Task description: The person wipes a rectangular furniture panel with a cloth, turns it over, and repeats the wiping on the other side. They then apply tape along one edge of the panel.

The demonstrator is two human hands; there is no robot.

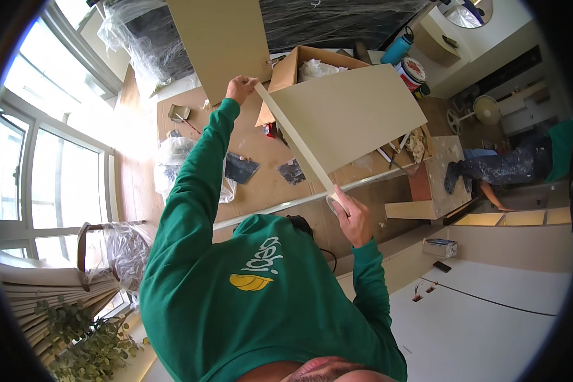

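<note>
A flat beige panel (350,114) lies tilted in front of me, its far part by an open cardboard box (286,71). Along its near left edge runs a pale strip of tape (293,137), stretched between my hands. My left hand (240,88) is closed at the far corner, pinching the strip's end. At the near corner, my right hand (354,219) grips the tape roll (333,202), which its fingers partly cover. I cannot tell how much of the strip touches the panel edge.
Another beige panel (226,44) stands beyond my left hand. Scrapers (240,168) and plastic sheeting (172,156) lie on the cardboard-covered surface (197,137). A blue bottle (398,48) and a paint can (410,73) stand at far right. Another person (509,162) bends down at right.
</note>
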